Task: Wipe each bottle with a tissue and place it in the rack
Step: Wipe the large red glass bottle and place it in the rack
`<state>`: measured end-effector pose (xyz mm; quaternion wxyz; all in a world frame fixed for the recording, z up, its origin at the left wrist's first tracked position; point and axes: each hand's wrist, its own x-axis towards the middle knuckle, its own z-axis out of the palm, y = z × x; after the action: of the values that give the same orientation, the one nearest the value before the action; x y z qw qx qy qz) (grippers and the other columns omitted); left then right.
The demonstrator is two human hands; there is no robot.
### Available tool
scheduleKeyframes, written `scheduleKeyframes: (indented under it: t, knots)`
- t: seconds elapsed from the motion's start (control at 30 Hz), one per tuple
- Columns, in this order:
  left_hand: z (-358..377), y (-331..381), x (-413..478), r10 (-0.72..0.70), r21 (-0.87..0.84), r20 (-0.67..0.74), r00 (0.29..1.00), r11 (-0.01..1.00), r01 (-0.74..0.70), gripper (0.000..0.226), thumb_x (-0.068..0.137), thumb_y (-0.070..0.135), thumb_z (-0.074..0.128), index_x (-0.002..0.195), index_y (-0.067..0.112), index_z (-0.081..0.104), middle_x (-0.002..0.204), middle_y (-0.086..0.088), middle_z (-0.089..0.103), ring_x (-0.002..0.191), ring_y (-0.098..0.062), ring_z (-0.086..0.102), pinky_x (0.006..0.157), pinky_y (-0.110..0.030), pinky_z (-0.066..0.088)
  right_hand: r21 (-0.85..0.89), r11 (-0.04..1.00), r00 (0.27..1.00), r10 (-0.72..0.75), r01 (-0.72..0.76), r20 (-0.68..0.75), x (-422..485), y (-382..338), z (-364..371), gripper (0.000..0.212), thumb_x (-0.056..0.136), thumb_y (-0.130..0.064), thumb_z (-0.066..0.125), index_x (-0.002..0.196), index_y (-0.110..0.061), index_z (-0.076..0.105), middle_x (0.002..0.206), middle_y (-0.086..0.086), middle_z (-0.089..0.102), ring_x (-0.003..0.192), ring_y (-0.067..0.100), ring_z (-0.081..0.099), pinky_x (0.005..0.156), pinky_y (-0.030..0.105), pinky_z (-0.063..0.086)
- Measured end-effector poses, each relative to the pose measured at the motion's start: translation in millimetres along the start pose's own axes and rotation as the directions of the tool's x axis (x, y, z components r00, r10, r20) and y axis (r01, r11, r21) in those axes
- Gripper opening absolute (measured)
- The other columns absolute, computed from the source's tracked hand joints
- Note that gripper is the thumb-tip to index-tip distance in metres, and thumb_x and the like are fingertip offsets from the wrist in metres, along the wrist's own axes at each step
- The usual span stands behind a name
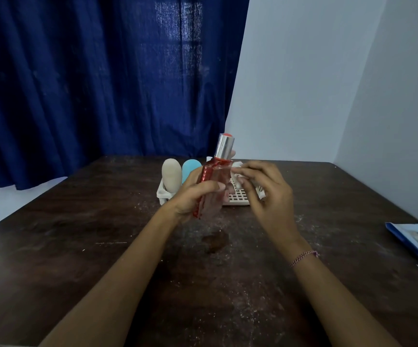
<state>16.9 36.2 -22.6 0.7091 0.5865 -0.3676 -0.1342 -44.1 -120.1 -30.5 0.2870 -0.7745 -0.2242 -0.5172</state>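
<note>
Perfume bottle [215,176] gripped low in curled left hand [192,196], tissue [237,166] pinched in right hand [268,189]; may slip onto rack [238,198] under hard rubbing.

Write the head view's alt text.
A left hand grips a red, silver-capped bottle above a table while the right hand holds a white tissue beside it. A white rack behind holds a beige bottle and a blue bottle.

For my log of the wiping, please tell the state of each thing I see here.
red bottle: capped, tilted, held up
tissue: crumpled, against red bottle
rack: partly filled
beige bottle: standing in rack
blue bottle: standing in rack
left grip: holds red bottle
right grip: pinches tissue
</note>
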Motion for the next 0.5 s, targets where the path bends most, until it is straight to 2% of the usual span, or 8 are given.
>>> scheduleKeyframes:
  t: [0.07, 0.17, 0.27, 0.37, 0.5]
  knots:
    - [-1, 1, -1, 0.0, 0.056, -0.011, 1.0, 0.998, 0.0, 0.061, 0.058, 0.028, 0.069, 0.117, 0.022, 0.054, 0.112, -0.018, 0.062, 0.094, -0.022, 0.062, 0.089, -0.041, 0.05, 0.006, 1.0, 1.0, 0.026, -0.026, 0.01, -1, 4, 0, 0.023, 0.087, -0.012, 0.057, 0.107, -0.006, 0.066, 0.107, 0.006, 0.062, 0.103, 0.015, 0.056, 0.087, 0.034, 0.051]
    - [2, 3, -3, 0.035, 0.19, -0.009, 0.999, 0.981, -0.033, 0.052, 0.056, 0.032, 0.067, 0.106, 0.023, 0.056, 0.097, -0.004, 0.064, 0.09, -0.013, 0.062, 0.082, -0.027, 0.052, 0.003, 1.0, 1.0, -0.004, 0.005, -0.023, -4, -4, 2, 0.024, 0.087, -0.012, 0.057, 0.11, -0.007, 0.064, 0.109, 0.005, 0.061, 0.105, 0.013, 0.054, 0.089, 0.03, 0.05]
    - [2, 2, -3, 0.081, 0.244, -0.006, 0.997, 0.967, -0.077, 0.043, 0.062, 0.032, 0.065, 0.103, 0.023, 0.057, 0.091, 0.004, 0.064, 0.092, -0.015, 0.06, 0.086, -0.031, 0.049, 0.032, 0.992, 0.993, -0.118, 0.119, -0.012, -6, -20, 9, 0.027, 0.087, -0.01, 0.059, 0.114, -0.011, 0.058, 0.112, 0.002, 0.059, 0.11, 0.006, 0.048, 0.096, 0.021, 0.042]
    - [-2, -1, -3, 0.086, 0.25, -0.04, 0.996, 0.966, -0.073, 0.044, 0.062, 0.034, 0.065, 0.104, 0.024, 0.056, 0.093, 0.005, 0.065, 0.097, -0.018, 0.059, 0.091, -0.037, 0.047, 0.016, 0.985, 0.985, -0.169, 0.169, 0.037, -9, -21, 13, 0.029, 0.085, -0.003, 0.062, 0.114, -0.008, 0.061, 0.114, 0.007, 0.061, 0.113, 0.01, 0.048, 0.1, 0.024, 0.04]
    - [0, -1, -3, 0.087, 0.313, -0.025, 0.996, 0.947, -0.075, 0.04, 0.059, 0.034, 0.061, 0.098, 0.027, 0.056, 0.084, 0.013, 0.063, 0.087, -0.008, 0.058, 0.08, -0.024, 0.046, 0.018, 0.993, 0.993, -0.116, 0.116, 0.004, -7, -13, 7, 0.035, 0.084, 0.001, 0.061, 0.116, -0.013, 0.058, 0.115, 0.006, 0.062, 0.113, 0.013, 0.05, 0.099, 0.029, 0.043]
